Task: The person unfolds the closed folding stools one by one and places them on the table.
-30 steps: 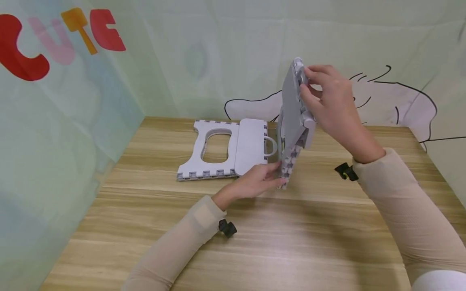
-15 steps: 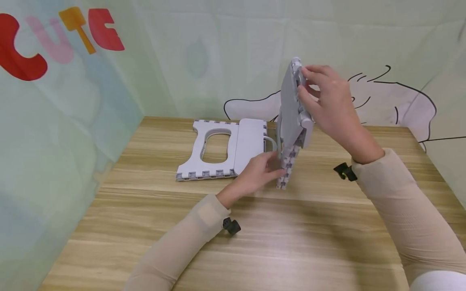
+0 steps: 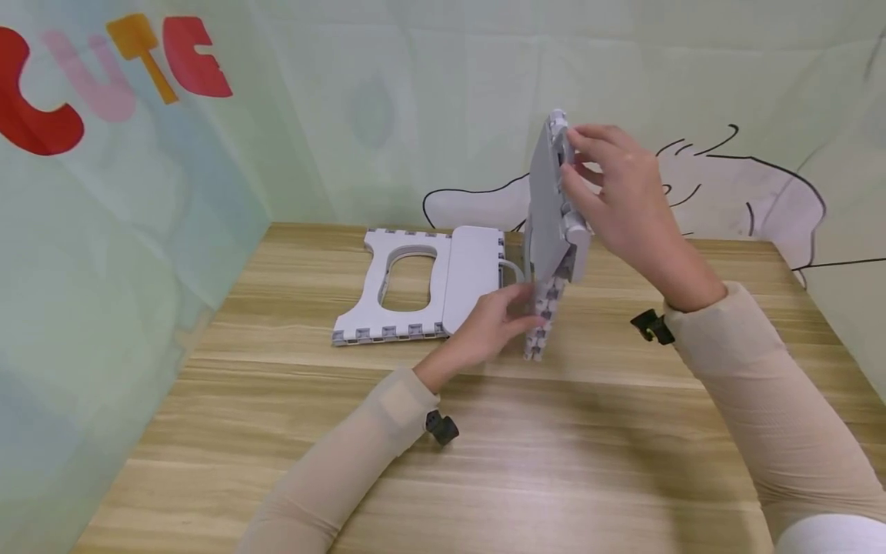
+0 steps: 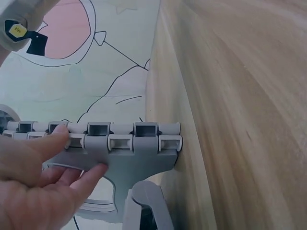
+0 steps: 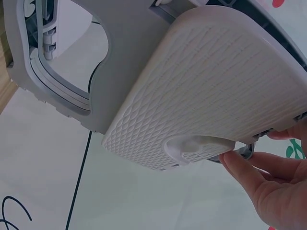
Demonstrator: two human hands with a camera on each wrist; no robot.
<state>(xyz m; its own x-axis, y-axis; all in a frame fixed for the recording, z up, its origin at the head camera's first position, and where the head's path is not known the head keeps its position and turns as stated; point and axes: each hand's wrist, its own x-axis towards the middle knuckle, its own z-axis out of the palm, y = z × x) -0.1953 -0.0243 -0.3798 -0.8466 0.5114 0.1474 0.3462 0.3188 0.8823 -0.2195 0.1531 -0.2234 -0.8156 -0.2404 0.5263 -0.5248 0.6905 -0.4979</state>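
A grey-and-white folding step stool [image 3: 549,204] stands on edge on the table, its legs folded nearly flat. My right hand [image 3: 626,188] grips it high up, fingers at the handle [image 5: 246,152] on the seat edge. The seat's textured white top [image 5: 206,81] fills much of the right wrist view. Lower down, my left hand [image 3: 484,327] pinches the hinged leg edge [image 4: 120,142] between thumb and fingers. A second folding step stool [image 3: 474,277], white, lies folded flat just to the left, its loop handle partly behind my left hand and the upright stool.
The wood-grain table [image 3: 429,485] runs up to a printed cloth backdrop [image 3: 388,115] at the back and left. Black wrist bands with buckles [image 3: 441,427] hang from both sleeves.
My left hand has shifted slightly up along the leg edge of the upright stool. The right hand keeps its hold, and the flat stool has stayed put.
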